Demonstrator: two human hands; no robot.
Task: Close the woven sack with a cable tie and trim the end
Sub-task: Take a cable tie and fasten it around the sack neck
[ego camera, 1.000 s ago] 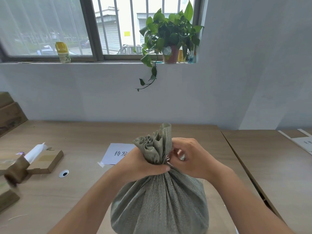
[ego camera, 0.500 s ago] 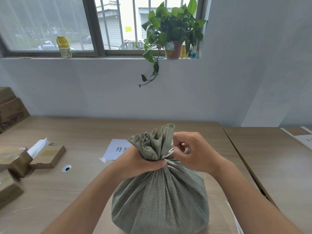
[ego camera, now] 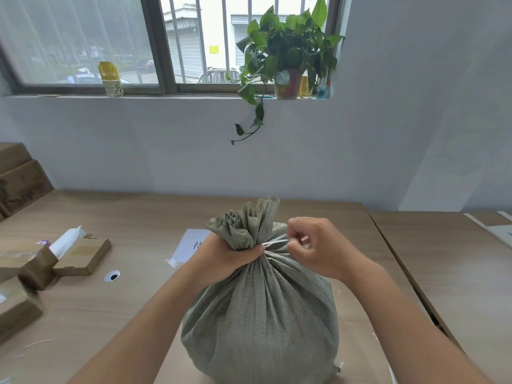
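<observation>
A full grey-green woven sack (ego camera: 260, 322) stands on the wooden table (ego camera: 133, 306) in front of me. Its mouth is bunched into a ruffled neck (ego camera: 246, 223). My left hand (ego camera: 230, 256) is clenched around that neck from the left, just under the ruffle. My right hand (ego camera: 318, 248) is to the right of the neck, with its fingers pinched on a thin pale strip (ego camera: 275, 241) that runs taut from the neck. The strip looks like the cable tie; its head and the loop around the neck are hidden by my fingers and the folds.
A printed white sheet (ego camera: 191, 243) lies behind the sack. Flat cardboard boxes (ego camera: 83, 256) with a white roll (ego camera: 68, 239) sit at the left, near a round cable hole (ego camera: 112, 276). A second table (ego camera: 454, 273) adjoins on the right. A potted plant (ego camera: 285, 59) stands on the windowsill.
My right hand has drawn to the right, away from the sack's neck, and the pale strip now stretches between them. My left hand keeps its grip on the neck.
</observation>
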